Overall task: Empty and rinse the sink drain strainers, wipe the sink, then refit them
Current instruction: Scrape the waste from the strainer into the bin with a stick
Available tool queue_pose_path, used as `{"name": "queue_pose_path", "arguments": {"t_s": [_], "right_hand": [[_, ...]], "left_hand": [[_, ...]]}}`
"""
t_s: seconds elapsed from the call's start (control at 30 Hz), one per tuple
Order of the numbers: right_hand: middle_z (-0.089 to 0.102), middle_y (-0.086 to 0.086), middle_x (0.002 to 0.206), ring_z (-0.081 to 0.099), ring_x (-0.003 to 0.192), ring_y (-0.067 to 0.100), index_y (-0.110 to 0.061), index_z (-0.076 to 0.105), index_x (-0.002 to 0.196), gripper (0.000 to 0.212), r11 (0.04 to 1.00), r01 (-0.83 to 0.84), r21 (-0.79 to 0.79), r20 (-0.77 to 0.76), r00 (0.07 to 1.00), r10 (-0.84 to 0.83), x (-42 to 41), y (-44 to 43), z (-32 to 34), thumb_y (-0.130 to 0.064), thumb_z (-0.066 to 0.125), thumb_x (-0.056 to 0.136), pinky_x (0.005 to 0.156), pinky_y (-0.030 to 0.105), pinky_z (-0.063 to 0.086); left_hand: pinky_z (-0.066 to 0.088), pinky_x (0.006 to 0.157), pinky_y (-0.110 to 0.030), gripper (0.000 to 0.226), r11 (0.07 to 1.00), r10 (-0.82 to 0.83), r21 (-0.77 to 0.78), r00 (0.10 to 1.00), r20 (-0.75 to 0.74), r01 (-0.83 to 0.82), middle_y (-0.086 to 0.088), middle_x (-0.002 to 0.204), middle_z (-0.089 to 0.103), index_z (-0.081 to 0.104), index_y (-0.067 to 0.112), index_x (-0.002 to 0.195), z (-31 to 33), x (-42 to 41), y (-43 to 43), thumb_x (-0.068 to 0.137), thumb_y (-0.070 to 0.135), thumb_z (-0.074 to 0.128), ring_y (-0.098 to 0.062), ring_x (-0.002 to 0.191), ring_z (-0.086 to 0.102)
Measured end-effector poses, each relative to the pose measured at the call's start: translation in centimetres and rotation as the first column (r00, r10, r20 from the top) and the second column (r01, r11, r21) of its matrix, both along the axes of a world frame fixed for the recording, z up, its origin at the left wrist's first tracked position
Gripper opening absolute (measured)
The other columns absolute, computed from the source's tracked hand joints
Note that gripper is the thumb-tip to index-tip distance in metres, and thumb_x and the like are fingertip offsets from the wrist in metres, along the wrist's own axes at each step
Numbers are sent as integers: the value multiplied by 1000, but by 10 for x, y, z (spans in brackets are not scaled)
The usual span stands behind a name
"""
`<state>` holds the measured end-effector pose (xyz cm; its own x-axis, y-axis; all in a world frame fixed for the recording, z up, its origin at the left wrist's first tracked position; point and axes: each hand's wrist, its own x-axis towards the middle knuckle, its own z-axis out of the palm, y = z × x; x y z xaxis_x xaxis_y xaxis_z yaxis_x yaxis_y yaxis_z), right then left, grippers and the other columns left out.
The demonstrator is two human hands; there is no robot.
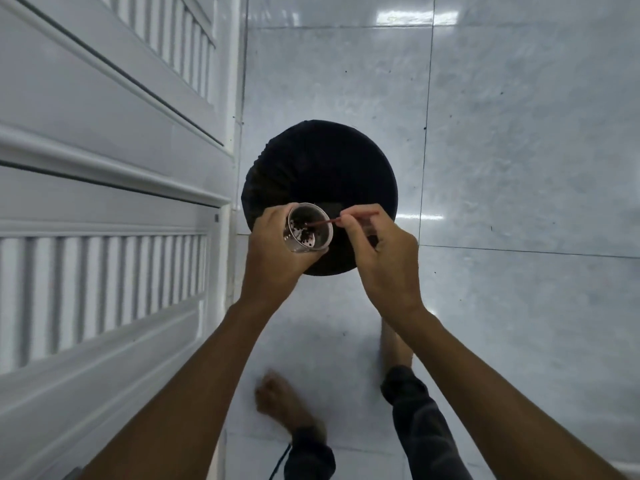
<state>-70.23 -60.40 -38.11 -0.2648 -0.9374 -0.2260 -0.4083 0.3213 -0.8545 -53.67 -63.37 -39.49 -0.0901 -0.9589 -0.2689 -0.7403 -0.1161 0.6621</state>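
While the left hand [277,252] curls round the metal drain strainer [309,228] and holds it over the black-lined bin [318,161], the right hand [386,252] pinches a thin reddish stick [330,221] whose tip reaches into the strainer's perforated cup, where dark bits cling. The bin stands on pale floor tiles [519,133] just beside a white louvred door [104,168], with a bare foot [277,398] nearer the camera.

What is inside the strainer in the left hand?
Dark debris lies on the perforated bottom of the strainer, and a thin stick pinched by the right hand pokes in. The left hand covers its outer wall.
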Motion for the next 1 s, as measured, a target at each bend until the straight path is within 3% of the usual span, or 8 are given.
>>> {"name": "queue_pose_path", "arguments": {"t_s": [0.17,0.33,0.5,0.67,0.77,0.9,1.0], "right_hand": [[72,-9,100,67,89,8,-23,68,113,16,1000,9,25,-47,999,-8,-3,8,-10,-31,58,103,78,30,61],[69,-15,99,66,89,7,-25,68,114,15,999,35,-9,-48,998,-36,-13,-8,-11,-32,59,103,78,19,56],[71,-10,96,65,87,9,-28,68,113,17,997,15,72,-126,992,-6,-11,-9,-22,-37,57,103,74,28,61],[72,-10,98,63,86,5,-27,69,115,19,999,32,20,-96,995,-30,-7,-10,-21,-36,59,102,73,14,53],[72,-7,96,59,81,4,-27,69,117,22,996,30,79,-129,991,-20,-3,-7,-28,-37,56,103,69,9,45],[72,-7,96,64,83,7,-28,68,116,20,988,127,87,-79,990,-120,-8,-7,-36,-37,57,103,73,17,56],[73,-7,98,64,85,6,-28,69,116,20,997,52,49,-27,998,-51,-1,-1,-33,-38,58,102,76,16,55]], "left_hand": [[51,101,-29,70,1000,-14,-5,1000,20,14,0,130,62,59,18,132,-3,-10,-11,74,42,90,-18,121,57],[53,103,-39,72,1000,-23,16,994,107,21,-3,132,62,58,17,134,-8,-10,-28,74,43,90,-21,123,55],[52,102,-44,75,998,-63,19,984,167,60,-5,131,62,59,14,135,-9,-15,-36,73,44,90,-24,122,55],[53,103,-45,80,999,-20,43,983,180,13,-5,131,62,52,17,138,-6,-21,-41,73,42,91,-24,123,54],[56,97,-45,76,998,-24,64,983,180,13,-3,125,63,54,18,132,-7,-21,-39,71,44,92,-22,117,57],[58,95,-42,74,997,-4,72,980,201,-10,-2,122,64,55,18,129,-6,-19,-37,71,43,92,-22,115,59],[55,96,-39,72,998,-23,56,969,247,9,-5,123,64,56,15,130,-3,-22,-38,72,40,92,-23,116,57]]}}
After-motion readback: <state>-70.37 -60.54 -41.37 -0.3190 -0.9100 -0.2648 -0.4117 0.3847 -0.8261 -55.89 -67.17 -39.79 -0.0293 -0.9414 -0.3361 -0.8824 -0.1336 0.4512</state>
